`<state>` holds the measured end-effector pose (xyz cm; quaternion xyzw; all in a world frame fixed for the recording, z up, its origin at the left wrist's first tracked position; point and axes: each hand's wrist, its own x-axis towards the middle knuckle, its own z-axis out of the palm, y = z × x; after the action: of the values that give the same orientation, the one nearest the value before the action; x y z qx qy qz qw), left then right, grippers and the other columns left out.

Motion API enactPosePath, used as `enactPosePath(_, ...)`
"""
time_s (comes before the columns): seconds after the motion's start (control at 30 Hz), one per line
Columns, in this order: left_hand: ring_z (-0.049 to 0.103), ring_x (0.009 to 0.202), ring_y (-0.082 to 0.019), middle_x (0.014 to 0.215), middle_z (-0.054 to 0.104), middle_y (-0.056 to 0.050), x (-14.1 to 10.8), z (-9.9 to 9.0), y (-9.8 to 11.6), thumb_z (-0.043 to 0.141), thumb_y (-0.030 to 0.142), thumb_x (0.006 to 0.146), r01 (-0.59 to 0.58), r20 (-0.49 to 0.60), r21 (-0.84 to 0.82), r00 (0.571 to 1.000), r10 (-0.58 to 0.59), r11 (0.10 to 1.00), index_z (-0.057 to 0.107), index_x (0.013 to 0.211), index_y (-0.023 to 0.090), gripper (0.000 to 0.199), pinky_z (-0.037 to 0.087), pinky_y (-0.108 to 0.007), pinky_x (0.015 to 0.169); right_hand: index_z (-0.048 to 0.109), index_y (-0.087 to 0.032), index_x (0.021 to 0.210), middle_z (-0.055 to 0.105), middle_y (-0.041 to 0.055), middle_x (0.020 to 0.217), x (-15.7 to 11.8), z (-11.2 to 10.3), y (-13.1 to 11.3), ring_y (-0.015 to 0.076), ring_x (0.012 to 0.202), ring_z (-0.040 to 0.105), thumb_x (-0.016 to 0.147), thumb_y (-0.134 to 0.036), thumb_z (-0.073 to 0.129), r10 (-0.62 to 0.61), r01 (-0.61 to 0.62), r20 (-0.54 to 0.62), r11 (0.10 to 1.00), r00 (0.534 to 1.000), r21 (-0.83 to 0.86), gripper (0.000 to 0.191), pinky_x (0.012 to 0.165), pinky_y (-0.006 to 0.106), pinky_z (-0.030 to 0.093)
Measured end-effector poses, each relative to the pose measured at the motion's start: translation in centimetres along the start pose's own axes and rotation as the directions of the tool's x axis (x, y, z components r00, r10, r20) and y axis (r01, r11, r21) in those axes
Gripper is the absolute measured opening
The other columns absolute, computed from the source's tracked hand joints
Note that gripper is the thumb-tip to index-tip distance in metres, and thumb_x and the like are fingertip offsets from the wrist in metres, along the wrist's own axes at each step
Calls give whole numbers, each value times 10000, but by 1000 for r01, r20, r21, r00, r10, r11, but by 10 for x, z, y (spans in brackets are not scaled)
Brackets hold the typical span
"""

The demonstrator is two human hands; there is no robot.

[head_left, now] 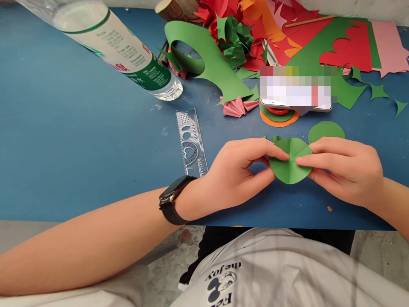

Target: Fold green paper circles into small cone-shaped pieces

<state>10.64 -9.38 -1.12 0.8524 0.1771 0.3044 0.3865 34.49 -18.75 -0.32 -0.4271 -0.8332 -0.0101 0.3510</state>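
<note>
Between my two hands is a green paper circle with crease lines crossing at its middle. My left hand pinches its left edge, thumb below and index finger on the face. From the right, my right hand grips the opposite edge, its index fingertip close to the centre of the creases. A second green paper circle lies flat on the table just behind my right hand. Left of my left hand lies a clear plastic ruler with cut-out shapes.
A large water bottle lies at the upper left. Farther back are a phone on stacked paper circles, scissors, a pink folded paper piece, a large green cut sheet, and red and green scraps. The blue table's front edge runs before me.
</note>
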Motion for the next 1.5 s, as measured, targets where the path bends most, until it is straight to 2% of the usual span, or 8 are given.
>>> enactPosePath(0.27, 692, 751, -118, 850, 762, -4, -1, -2, 2, 660, 40, 909, -99, 0, 89, 995, 100, 991, 755, 1019, 195, 213, 563, -212, 711, 671, -242, 1060, 775, 55, 924, 3, 0, -5, 162, 794, 717, 956, -73, 695, -7, 7, 10, 1000, 1000, 0, 200, 684, 294, 582)
enactPosePath(0.77, 723, 843, -131, 962, 784, -20, -2, -3, 1, 633, 49, 905, -72, 35, 41, 997, 71, 997, 723, 1098, 205, 263, 584, -226, 762, 677, -264, 998, 782, 47, 997, 3, 0, -5, 183, 835, 734, 926, -31, 701, 56, -56, -7, 998, 998, 23, 246, 743, 327, 592)
enactPosePath(0.93, 698, 857, -171, 954, 759, -45, -1, -6, 1, 792, 273, 929, -92, 72, 38, 993, 89, 995, 740, 1198, 194, 285, 586, -263, 762, 684, -236, 1007, 759, 60, 969, 3, 1, -3, 185, 821, 709, 926, -24, 670, 20, -20, -5, 999, 1000, 29, 226, 747, 332, 589)
enactPosePath(1.1, 710, 805, -194, 879, 782, -49, 1, -6, 8, 680, 359, 1017, 68, 84, -97, 995, -60, 993, 795, 1106, 227, 196, 590, -295, 714, 720, -218, 1080, 720, 72, 933, 2, 0, -3, 191, 812, 683, 941, -32, 649, -35, 36, 37, 999, 999, -4, 242, 707, 342, 571)
enactPosePath(1.2, 694, 716, -155, 858, 774, -39, 1, -1, 12, 689, 288, 999, 294, 71, -303, 956, -286, 907, 773, 991, 203, 120, 594, -264, 648, 722, -219, 1047, 730, 77, 947, 1, -1, -5, 202, 810, 675, 933, -18, 651, -60, 60, 24, 998, 998, -17, 242, 674, 363, 558)
enactPosePath(1.3, 694, 676, -121, 834, 733, -1, 3, 3, 11, 840, 239, 869, 462, 155, -553, 875, -459, 693, 637, 948, 201, 221, 600, -213, 595, 721, -242, 1037, 754, 76, 975, 3, -3, -6, 206, 846, 687, 949, -36, 646, -77, 77, 24, 997, 997, 2, 235, 698, 369, 603)
enactPosePath(1.4, 707, 654, -110, 811, 728, 41, 5, 4, 8, 897, 175, 781, 535, 252, -665, 817, -519, 521, 502, 1027, 240, 470, 608, -190, 571, 719, -253, 1061, 776, 78, 972, 5, -5, -5, 209, 862, 721, 951, -46, 655, -64, 63, 37, 998, 997, 30, 242, 741, 377, 646)
enactPosePath(1.5, 738, 718, -113, 862, 760, 19, 5, 2, 7, 871, 141, 790, 549, 272, -672, 807, -525, 497, 555, 1100, 223, 450, 636, -194, 631, 718, -260, 1066, 792, 73, 971, 5, -2, -4, 209, 858, 757, 934, -22, 650, -18, 17, 21, 998, 1000, 53, 280, 750, 378, 659)
